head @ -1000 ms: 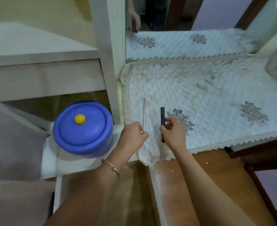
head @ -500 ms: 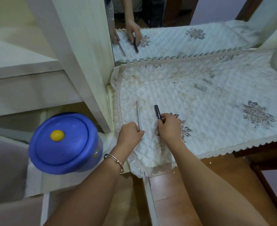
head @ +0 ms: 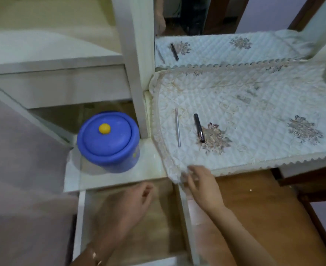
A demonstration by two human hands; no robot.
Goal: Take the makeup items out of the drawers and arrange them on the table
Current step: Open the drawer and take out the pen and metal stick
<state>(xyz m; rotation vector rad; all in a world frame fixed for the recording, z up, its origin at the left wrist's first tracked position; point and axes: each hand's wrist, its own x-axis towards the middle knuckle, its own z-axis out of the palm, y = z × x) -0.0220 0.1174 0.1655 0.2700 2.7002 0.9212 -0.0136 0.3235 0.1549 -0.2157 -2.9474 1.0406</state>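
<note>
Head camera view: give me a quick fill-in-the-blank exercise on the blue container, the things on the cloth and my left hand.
1. The blue container has a ____ knob on its lid.
2. On the quilted cloth, the silver stick lies to the ____ of the black tube.
3. The left hand, above the open drawer, holds ____.

Missing words: yellow; left; nothing.

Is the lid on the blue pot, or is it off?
On. The blue lid with its yellow knob sits flat on top of the blue pot, covering it.
</note>
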